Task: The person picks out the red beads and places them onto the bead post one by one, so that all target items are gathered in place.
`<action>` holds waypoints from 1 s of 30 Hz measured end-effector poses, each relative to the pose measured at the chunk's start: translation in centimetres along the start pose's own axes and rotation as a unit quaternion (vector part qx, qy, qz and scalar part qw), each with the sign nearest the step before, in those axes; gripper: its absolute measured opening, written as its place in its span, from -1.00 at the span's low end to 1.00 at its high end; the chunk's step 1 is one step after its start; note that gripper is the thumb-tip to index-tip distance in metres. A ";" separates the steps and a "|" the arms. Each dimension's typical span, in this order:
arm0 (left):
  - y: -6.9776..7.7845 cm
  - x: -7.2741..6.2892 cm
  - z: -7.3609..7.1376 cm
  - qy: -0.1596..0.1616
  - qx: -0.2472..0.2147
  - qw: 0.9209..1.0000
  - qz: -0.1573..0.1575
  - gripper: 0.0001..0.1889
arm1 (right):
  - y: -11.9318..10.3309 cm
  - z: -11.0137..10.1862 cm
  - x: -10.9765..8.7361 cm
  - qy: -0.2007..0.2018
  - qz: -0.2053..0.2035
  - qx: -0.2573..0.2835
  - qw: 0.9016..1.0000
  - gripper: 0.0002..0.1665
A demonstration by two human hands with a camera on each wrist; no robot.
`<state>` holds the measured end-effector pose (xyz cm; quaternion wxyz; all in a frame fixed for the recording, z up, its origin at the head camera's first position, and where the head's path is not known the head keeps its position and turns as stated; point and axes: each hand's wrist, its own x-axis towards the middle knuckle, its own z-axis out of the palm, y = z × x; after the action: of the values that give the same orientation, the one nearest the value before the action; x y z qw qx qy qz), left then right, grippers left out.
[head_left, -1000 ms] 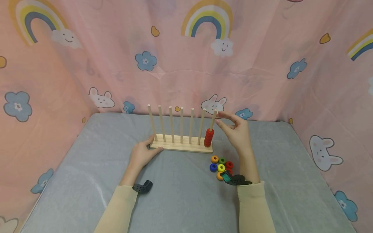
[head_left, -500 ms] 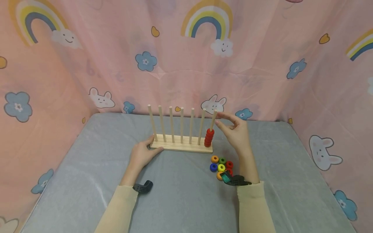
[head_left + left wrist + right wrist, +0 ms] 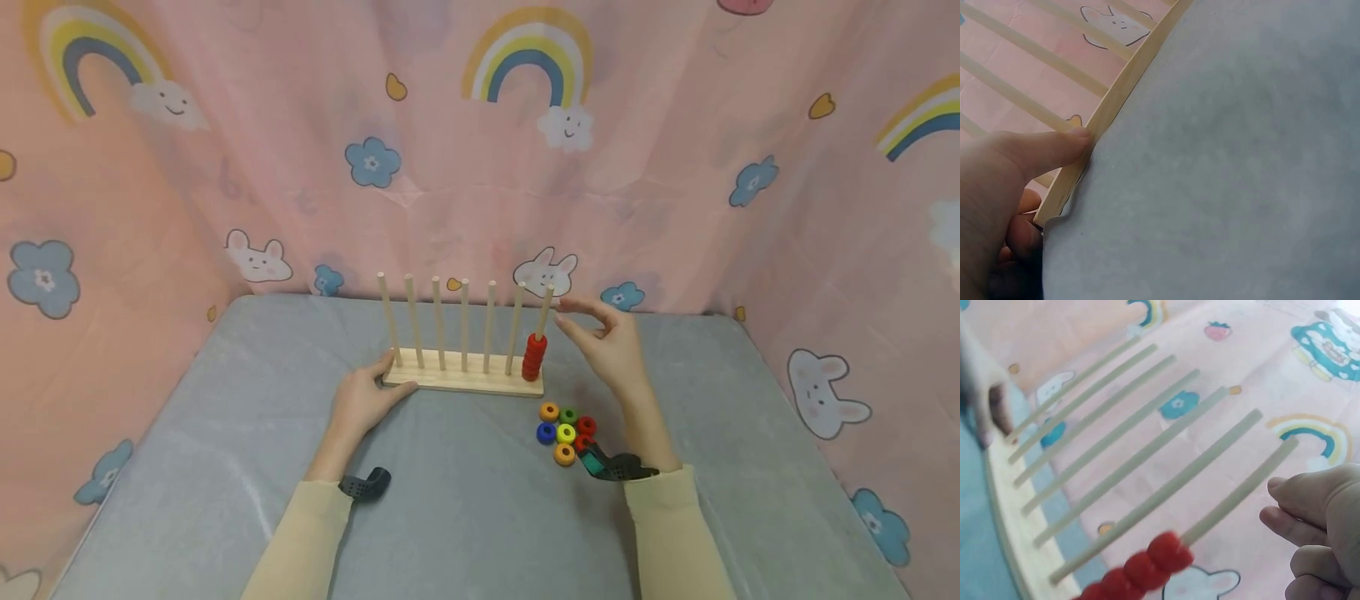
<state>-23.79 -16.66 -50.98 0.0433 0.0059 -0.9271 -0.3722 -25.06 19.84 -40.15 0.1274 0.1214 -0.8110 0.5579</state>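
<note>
At the bottom of the head view we see two cream sleeves [image 3: 296, 542], each with a black wrist camera [image 3: 365, 485] just beyond its cuff. Farther on, right of centre, a cluster of loose ring beads [image 3: 566, 441] lies on the grey cloth-covered table [image 3: 465, 517]: orange, blue, yellow, green and red. Left of centre, the left grip [image 3: 362, 402] is clamped on the left end of the wooden peg rack [image 3: 465, 382], thumb on the front edge and fingers behind it. The rack stands upright in mid-frame, with red beads [image 3: 533, 358] stacked low on its rightmost peg [image 3: 545, 312]. We judge it light and stiff, best held by the base rather than the slender pegs; the glossy beads look hard and slightly slippery, best pinched by the outer rim. Just beside that peg's top, the right grip [image 3: 611, 346] holds nothing we can see, thumb and forefinger slightly apart. Behind, a pink curtain [image 3: 480, 179] printed with rainbows, rabbits and flowers fills the upper frame. We find no brand, label or readable writing.
</note>
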 end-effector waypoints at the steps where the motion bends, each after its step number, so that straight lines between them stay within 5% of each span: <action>1: 0.0 0.0 0.0 0.000 0.000 1.000 0.001 -0.13 | 0.3 -0.2 -0.2 -0.004 0.001 -0.008 1.000 -0.62; 19: -0.3 0.0 -0.2 0.003 0.000 1.000 -0.007 -0.13 | 6.2 -3.6 -5.5 -0.067 0.101 -0.060 0.991 -0.56; 30: -0.1 -0.1 -0.1 -0.002 0.001 1.000 -0.007 -0.12 | 9.8 -4.0 -8.8 -0.069 0.071 -0.025 0.995 -0.67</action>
<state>-23.69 -16.78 -51.00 0.0385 0.0119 -0.9274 -0.3718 -19.82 27.50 -50.34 0.0339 0.0986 -0.8382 0.5353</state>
